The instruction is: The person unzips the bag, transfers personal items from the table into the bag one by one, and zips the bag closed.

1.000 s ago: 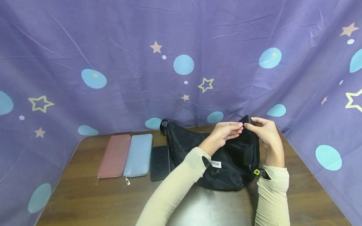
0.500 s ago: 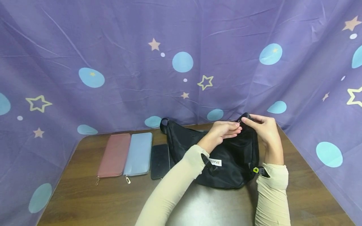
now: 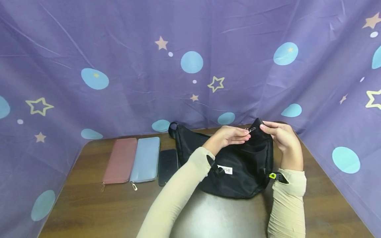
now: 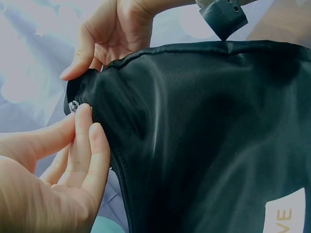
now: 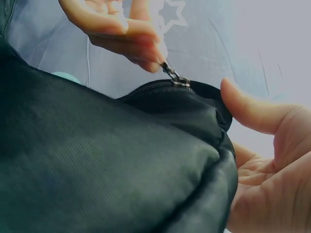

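A black fabric bag [image 3: 238, 181] with a white label [image 3: 227, 170] lies on the table in the head view. My left hand [image 3: 229, 136] pinches the metal zipper pull [image 5: 171, 73] at the bag's upper right corner, between thumb and fingertips. Beside it, my right hand [image 3: 282, 137] grips that same corner, its thumb on the near side. In the right wrist view the pull slants from the left fingertips to the slider, near the right end of the zipper [image 5: 148, 87]. Most of the zipper line is hidden in the head view.
Left of the bag, a pink wallet [image 3: 120, 160], a light blue wallet [image 3: 146, 158] and a dark, phone-like flat rectangle [image 3: 167, 167] lie side by side on the wooden table [image 3: 98, 211]. A purple patterned curtain [image 3: 134, 82] hangs behind and around it.
My left hand has drawn slightly left, away from my right thumb, and the zipper pull now shows between them. My right hand still holds the corner. The head view has tilted a little.
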Demonstrator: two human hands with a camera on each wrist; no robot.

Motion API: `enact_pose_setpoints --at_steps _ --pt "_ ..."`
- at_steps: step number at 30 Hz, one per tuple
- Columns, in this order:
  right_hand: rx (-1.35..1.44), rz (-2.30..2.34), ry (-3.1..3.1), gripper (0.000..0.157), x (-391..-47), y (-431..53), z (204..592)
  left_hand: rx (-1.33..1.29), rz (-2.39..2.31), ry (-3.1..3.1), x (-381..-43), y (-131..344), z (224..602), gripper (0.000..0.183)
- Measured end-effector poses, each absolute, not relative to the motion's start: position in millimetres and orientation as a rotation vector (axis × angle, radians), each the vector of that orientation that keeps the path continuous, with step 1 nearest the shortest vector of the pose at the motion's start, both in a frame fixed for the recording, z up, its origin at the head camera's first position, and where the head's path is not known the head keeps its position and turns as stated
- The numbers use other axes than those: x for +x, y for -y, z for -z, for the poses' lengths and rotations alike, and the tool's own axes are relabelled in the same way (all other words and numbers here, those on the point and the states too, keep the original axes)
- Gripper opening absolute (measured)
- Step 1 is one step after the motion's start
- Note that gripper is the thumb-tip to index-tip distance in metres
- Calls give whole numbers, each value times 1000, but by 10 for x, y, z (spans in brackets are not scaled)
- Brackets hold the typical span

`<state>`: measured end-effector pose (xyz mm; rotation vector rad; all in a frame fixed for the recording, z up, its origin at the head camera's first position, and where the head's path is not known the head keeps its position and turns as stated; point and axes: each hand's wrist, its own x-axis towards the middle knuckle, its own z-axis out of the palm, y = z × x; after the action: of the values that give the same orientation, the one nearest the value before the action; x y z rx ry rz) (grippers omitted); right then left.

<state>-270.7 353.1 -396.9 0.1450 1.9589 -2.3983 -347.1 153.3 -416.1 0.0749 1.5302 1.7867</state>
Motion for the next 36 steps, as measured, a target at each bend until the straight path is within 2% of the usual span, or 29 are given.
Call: enact_pose_setpoints --at_steps 12,18,21,24,28,30,34,36 --pt "-53 2329 -1857 34 -2745 -3636 4028 79 -1753 -1546 -3478 -1417 4256 33" --pt "25 2236 -1956 33 -2730 -3594 3995 72 -1754 -1548 -3463 -1390 4297 33" --pt "89 2153 -2093 27 -2717 -3557 3985 68 -1753 -1546 -3449 -1383 4318 33" --pt "139 2030 -2289 13 -2716 -3520 3982 66 -1759 -1554 -3447 -1370 4339 31" --pt "267 1829 -2549 55 -2715 -3502 4000 41 -1757 -1577 -3455 -1336 4368 29" --pt "335 1795 -2592 64 -2721 -3507 4017 21 -1751 -1585 -3464 -1308 4380 30" --pt "361 1920 -2520 60 -2762 -3525 4064 5 -1743 -1592 -3492 -1237 4379 32" --pt "346 2033 -2456 45 -2785 -3533 4083 6 -1744 -1599 -3509 -1199 4369 33"
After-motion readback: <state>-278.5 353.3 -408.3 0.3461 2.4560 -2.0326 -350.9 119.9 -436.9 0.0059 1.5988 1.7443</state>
